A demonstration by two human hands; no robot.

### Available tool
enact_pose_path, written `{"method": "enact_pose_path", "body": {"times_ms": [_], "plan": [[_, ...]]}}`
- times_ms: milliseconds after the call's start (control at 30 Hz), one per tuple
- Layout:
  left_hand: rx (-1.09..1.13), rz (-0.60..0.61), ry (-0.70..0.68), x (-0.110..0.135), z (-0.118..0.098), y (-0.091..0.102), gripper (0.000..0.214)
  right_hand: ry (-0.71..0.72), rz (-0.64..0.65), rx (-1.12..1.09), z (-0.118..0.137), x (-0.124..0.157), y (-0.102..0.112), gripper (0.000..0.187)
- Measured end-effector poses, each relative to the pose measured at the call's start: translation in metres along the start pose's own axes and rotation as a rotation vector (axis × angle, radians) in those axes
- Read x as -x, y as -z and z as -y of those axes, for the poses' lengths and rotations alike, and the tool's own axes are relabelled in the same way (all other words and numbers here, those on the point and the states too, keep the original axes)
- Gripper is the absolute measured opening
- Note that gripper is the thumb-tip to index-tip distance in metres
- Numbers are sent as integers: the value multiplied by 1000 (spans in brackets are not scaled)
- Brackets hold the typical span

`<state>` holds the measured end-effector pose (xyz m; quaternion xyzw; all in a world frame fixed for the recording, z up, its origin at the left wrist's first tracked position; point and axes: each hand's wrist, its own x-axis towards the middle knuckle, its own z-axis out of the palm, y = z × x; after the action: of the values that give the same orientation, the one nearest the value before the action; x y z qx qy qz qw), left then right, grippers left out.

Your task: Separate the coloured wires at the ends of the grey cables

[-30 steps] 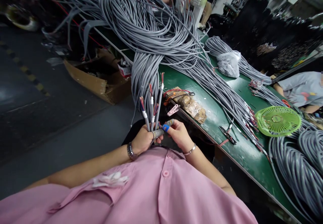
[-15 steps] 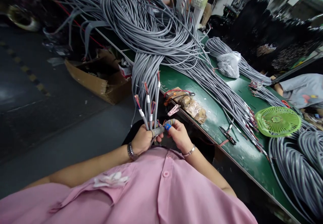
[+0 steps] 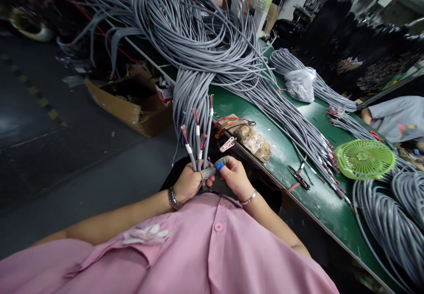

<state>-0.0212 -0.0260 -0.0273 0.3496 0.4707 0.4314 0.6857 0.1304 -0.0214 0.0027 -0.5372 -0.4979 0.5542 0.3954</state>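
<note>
**While Your Left Hand (image 3: 189,183) Grips the Grey Cables (image 3: 192,159), Your Right Hand (image 3: 236,179) Works Close Beside It**

With both forearms angled inward, you bring your hands together just in front of your pink shirt (image 3: 217,250). Your left hand is closed around the cables, which stand up from it in a loose fan, white bands (image 3: 187,148) near their tips and coloured wire ends showing. Your right hand's thumb, with a blue covering (image 3: 219,166), lies close to the forefinger; whether they pinch anything, you cannot tell from here. Grey wrapping (image 3: 208,172) shows between your hands, though it is unclear what it covers.

Ahead and to your right runs the green surface (image 3: 327,212). On it you have a big heap of grey cable (image 3: 198,42), a clear plastic bag (image 3: 300,84), a tape-wrapped block (image 3: 253,141) and a green fan (image 3: 363,157). A pink clip (image 3: 228,144) sits at the near edge, beyond your hands. An opened cardboard box (image 3: 122,108) rests on the dark floor (image 3: 99,166) to your left. Across the surface, at far right, a person in a grey top (image 3: 394,115) leans in.
</note>
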Motion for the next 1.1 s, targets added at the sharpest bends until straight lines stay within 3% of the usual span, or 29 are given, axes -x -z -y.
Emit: {"method": "enact_pose_path", "body": {"times_ms": [100,267,533,867,1100], "plan": [[32,41,14,0,-2,0,21,7,-19,-112,2,2,-5,20],[4,134,93,2,-5,-2,18,67,98,-176,9,6,-9,23],[87,41,31,-1,1,-1,23,90,-100,-35,-1,1,-10,20],[153,-49,-7,-5,5,4,20,-75,-35,-218,-4,1,1,30],[174,-55,3,-3,2,1,22,-75,-57,-229,-2,3,-4,28]]}}
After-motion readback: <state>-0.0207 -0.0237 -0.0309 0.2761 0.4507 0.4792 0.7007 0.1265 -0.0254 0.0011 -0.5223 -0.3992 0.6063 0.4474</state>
